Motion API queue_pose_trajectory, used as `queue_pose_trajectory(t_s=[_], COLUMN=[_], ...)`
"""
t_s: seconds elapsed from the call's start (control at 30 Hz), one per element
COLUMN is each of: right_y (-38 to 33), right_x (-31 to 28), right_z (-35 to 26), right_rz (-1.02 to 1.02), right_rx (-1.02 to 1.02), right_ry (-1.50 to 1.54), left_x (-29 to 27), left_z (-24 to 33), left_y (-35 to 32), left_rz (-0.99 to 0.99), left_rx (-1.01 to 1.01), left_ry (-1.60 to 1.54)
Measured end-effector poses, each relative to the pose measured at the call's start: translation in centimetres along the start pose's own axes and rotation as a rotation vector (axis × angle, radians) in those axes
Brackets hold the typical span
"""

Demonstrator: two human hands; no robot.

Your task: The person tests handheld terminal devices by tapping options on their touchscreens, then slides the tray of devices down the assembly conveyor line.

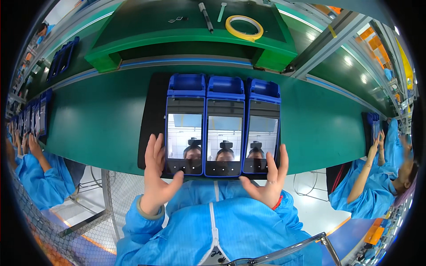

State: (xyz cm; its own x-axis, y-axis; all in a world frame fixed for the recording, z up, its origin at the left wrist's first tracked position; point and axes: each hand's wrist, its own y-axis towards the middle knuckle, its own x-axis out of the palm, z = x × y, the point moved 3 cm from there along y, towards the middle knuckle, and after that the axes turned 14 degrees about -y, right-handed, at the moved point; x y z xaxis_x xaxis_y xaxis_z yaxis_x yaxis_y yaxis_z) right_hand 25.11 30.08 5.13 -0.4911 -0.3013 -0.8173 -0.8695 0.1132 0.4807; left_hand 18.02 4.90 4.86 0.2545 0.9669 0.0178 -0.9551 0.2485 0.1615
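Three blue handheld terminals (185, 133), (225, 133), (263, 133) lie side by side, screens up, on a black mat (153, 102). Each has an open blue compartment at its far end and a dark glossy screen full of reflections. My left hand (159, 184) rests against the outer side of the left terminal, fingers stretched along its edge and thumb at the near corner. At the right terminal's near end, my right hand (270, 186) has its fingers spread along the outer edge. Its thumb points at the near edge between the middle and right terminals. Neither hand is closed around a terminal.
The mat lies on a green bench (97, 119). Behind it, a raised green shelf (155, 48) carries a yellow tape roll (244, 28), a dark marker (206, 17), a pale green stick (222, 12) and small pieces. People in blue sleeves work at both sides, with more blue devices (37, 113).
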Motion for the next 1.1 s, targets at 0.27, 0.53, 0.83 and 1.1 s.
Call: queue_pose_trajectory(t_s=[0.27, 0.53, 0.83, 1.1], right_y=[0.6, 1.1, -0.5, -0.7], right_x=[-1.0, 0.5, -1.3, -2.1], right_z=[-3.4, -5.3, -1.4, 0.8], right_rz=[0.012, -0.042, 0.01, 0.029], right_rx=[-0.28, -0.333, -0.071, 0.009], right_ry=[0.019, 0.072, -0.05, 0.037], left_x=[-1.1, -0.2, -0.4, -0.2], left_z=[-1.2, 0.2, 0.2, 0.5], left_y=[0.0, 0.5, 0.4, 0.4], left_rz=[0.009, 0.025, 0.056, 0.083], left_rx=[-0.119, -0.091, -0.099, -0.132], left_ry=[-0.074, -0.086, -0.096, -0.05])
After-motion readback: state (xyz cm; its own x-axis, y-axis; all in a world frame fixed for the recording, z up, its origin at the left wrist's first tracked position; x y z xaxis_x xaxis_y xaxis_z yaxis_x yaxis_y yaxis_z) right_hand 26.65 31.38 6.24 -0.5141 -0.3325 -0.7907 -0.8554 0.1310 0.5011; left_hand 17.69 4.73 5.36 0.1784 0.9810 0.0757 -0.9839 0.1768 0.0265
